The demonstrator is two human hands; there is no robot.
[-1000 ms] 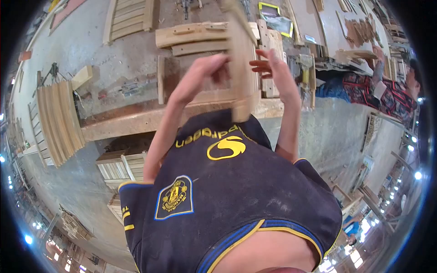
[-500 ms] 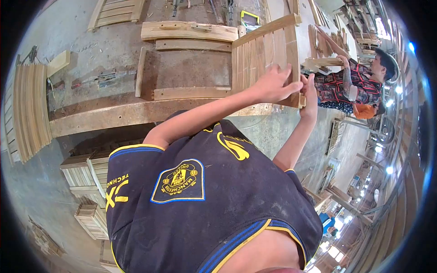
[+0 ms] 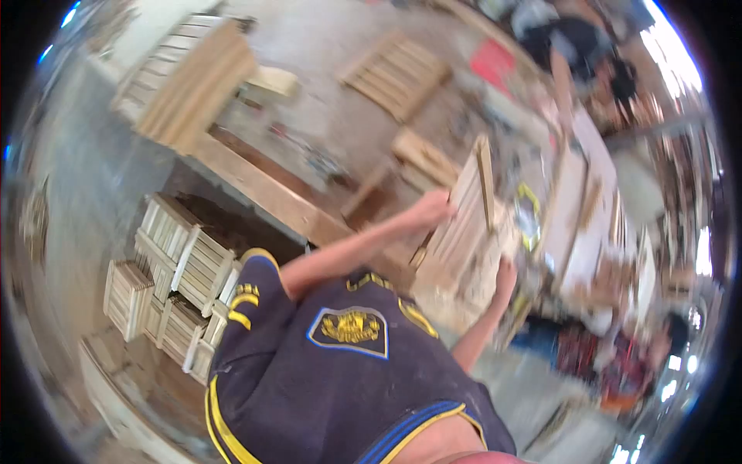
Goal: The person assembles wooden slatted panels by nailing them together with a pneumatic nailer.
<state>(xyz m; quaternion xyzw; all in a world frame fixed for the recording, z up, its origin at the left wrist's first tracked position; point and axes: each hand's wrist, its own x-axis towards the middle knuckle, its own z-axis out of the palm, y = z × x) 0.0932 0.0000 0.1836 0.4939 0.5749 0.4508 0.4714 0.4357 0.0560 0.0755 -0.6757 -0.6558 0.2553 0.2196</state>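
The view is blurred and tilted. A slatted wooden panel (image 3: 466, 216) stands on edge above the workbench (image 3: 270, 193), held between both hands. My left hand (image 3: 433, 209) grips its left side near the middle. My right hand (image 3: 506, 278) is under its lower right corner, touching the edge. My dark blue shirt fills the lower middle of the view.
Stacks of slatted wooden panels (image 3: 174, 271) sit on the floor under the bench at left. Curved boards (image 3: 193, 85) and another slatted panel (image 3: 398, 73) lie on the bench top. A person in a patterned shirt (image 3: 610, 356) stands at lower right; another person (image 3: 576, 46) is at top right.
The head has swung sharply, so the whole scene has rotated and blurred. Both hands stay on the slatted panel, which is still raised on edge over the bench.
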